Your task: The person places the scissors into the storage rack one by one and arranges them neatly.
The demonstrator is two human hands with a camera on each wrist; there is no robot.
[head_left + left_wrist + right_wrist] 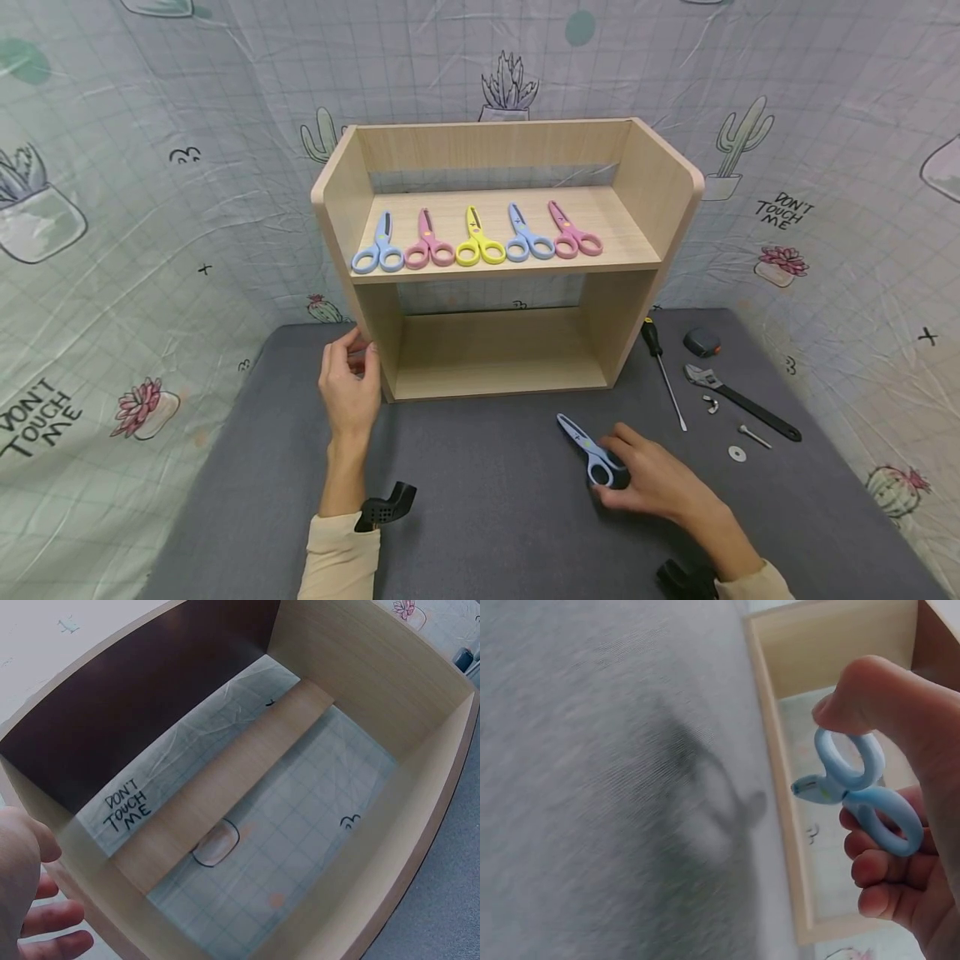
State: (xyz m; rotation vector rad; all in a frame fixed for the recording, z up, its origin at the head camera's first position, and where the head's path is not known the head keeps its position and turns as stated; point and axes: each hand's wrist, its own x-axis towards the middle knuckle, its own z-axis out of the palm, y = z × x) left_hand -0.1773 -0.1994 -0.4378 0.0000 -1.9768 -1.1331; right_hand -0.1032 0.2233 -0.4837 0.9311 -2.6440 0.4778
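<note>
My right hand [656, 479] grips a pair of light blue scissors [592, 446] by its finger loops. The thumb is at one loop and the fingers are at the other in the right wrist view, where the scissors [886, 821] cast a shadow on the grey tabletop. The blades point forward and left, toward a two-tier wooden shelf [495, 142]. Beside the shelf's lower left side panel is my left hand [350, 387], its fingertips right at the panel's edge with the fingers loosely bent. The left wrist view shows those fingers [56, 919] along the outside of the panel.
On the upper board stretches a row of several scissors: blue, pink, yellow [480, 242], blue and pink. Right of the shelf lie a screwdriver [663, 375], a tape measure [702, 342], an adjustable wrench [742, 402], a wing nut [711, 404], a bolt [754, 437] and a washer [737, 453].
</note>
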